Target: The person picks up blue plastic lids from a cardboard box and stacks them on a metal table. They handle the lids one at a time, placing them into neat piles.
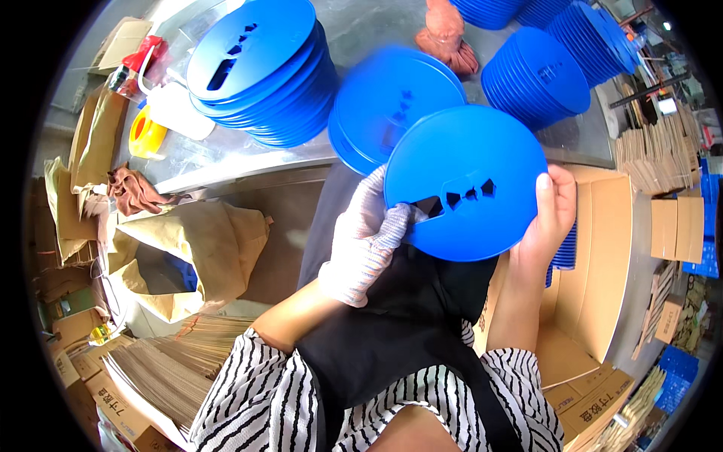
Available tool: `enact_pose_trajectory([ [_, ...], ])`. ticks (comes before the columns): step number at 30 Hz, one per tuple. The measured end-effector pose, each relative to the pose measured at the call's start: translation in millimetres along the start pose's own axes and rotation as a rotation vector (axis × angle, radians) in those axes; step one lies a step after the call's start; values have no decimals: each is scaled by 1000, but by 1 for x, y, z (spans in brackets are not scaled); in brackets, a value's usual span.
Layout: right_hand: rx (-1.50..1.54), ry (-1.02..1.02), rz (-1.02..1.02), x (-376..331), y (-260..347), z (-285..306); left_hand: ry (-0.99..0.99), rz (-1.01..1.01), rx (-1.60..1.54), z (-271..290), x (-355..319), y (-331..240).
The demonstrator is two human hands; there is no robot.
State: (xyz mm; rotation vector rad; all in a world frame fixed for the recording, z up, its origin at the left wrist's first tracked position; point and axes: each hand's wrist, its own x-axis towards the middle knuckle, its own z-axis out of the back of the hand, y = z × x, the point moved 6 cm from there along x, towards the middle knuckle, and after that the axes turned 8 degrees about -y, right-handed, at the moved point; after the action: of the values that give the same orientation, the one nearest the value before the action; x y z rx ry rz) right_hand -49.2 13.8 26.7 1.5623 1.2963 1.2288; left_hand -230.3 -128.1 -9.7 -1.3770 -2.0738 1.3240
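Between my two hands a round blue plastic reel (467, 151) is held up, tilted, its face toward me; a row of dark cut-outs crosses it. My left hand (365, 237), in a pale knitted glove, grips the left rim, its thumb by the largest cut-out. On the right rim, my bare right hand (553, 207) has its thumb on the face and its fingers behind. Just beyond are more blue reels (399, 94), slightly blurred, at the edge of the metal table (361, 34). A tall stack of blue reels (263, 83) stands to their left.
Further reel stacks (527, 83) and a reddish cloth (446, 38) occupy the table's far right. At left are a white bottle (179, 111) and yellow tape roll (146, 134). An open sack (218, 252) stands below; an open carton (606, 256) with blue reels is at my right.
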Motion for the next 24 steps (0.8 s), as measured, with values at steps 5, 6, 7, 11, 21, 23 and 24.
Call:
enact_pose_trajectory([
  [5,-1,-13,-165,65,-30,-50,115,-125,-65,13,-3,-30],
  [6,49,6,-222,76,-40,-60,-28,-167,-1,23,-5,-28],
  [7,99,25,-278,87,-51,-68,-169,-208,61,32,-5,-28],
  [11,89,84,-278,122,-98,-86,-415,-348,285,65,13,-13],
  [21,-4,242,-388,84,-128,-89,-393,-284,345,26,50,-21],
  [23,244,338,-515,70,-146,-97,-431,-316,306,23,59,-17],
  [24,299,339,-473,68,-159,-98,-389,-341,180,27,67,-5],
])
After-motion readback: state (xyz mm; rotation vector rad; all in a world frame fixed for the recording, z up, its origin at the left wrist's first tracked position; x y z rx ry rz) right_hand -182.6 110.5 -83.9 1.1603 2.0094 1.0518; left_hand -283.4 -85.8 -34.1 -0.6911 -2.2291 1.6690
